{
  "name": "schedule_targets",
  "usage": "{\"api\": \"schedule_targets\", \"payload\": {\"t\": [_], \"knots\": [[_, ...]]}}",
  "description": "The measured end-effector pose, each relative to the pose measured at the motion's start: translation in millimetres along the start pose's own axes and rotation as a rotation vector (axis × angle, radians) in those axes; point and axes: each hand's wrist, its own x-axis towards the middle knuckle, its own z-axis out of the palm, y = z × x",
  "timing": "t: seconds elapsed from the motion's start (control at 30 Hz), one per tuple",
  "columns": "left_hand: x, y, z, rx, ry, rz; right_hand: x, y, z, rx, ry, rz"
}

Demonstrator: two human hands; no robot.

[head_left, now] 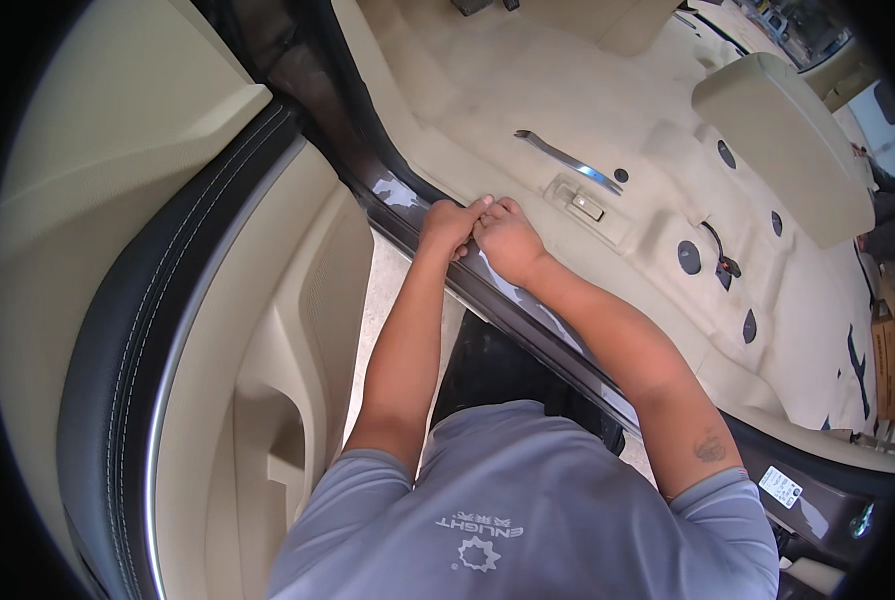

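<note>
My left hand and my right hand meet at the door sill of a car, thumbs close together. Both have curled fingers, pinching at the sill's inner edge. What lies between the fingers is hidden; a black rubber door seal runs down to my left hand. Beige floor carpet borders the sill just beyond my hands. On that carpet lies a silver metal pry bar with forked ends, past my right hand. Nearer is a beige recessed panel with a small lever.
An open door with a beige panel and a dark stitched armrest trim stands close on the left. Black round plugs and a dark wire connector show in the carpet. A beige padded box-shaped piece rises at the right.
</note>
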Motion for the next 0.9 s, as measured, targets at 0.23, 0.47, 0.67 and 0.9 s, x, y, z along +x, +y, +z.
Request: {"api": "schedule_targets", "payload": {"t": [0.23,0.47,0.67,0.9], "knots": [[9,-32,0,-0.261,-0.172,0.146,1,-6,-13,0.013,-0.056,0.193],[9,-53,23,-0.753,0.109,0.151,34,-10,5,-0.049,-0.053,0.230],[19,-8,-9,-0.172,0.065,0.000,29,0,4,0.154,-0.007,0.042],[41,-37,-31,-0.310,-0.205,0.081,30,-3,7,0.134,-0.021,0.149]]}}
